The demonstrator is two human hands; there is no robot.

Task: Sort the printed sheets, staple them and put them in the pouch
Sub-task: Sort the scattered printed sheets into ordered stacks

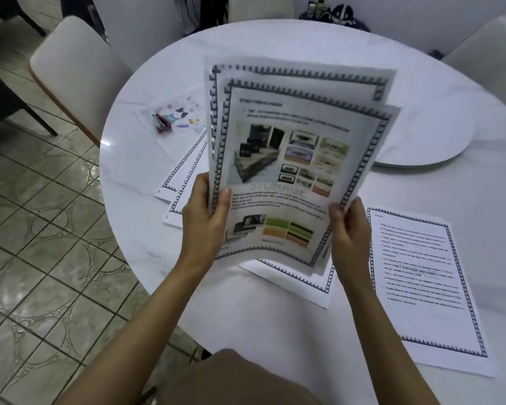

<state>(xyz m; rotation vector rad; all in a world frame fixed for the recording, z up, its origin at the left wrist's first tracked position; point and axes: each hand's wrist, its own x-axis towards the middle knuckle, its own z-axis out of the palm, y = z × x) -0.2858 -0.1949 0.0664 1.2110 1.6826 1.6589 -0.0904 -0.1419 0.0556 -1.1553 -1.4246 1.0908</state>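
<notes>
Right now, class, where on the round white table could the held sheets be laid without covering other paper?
Bare: the table at its near edge, below the middle bordered sheet; the strip between the round white turntable and the text-only sheet on the right. Crowded: the left, with overlapped sheets, patterned clear pouch and pink stapler.

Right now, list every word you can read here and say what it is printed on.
"OTHER TYPES OF STORAGE": blurred heading, likely reading, on the front held sheet.
"STORAGE": faint watermark on that same sheet.
"STORAGE": faint watermark on the text sheet lying at right.
Body text on every sheet: too blurred to read.
Pouch and stapler: no legible text.
</notes>
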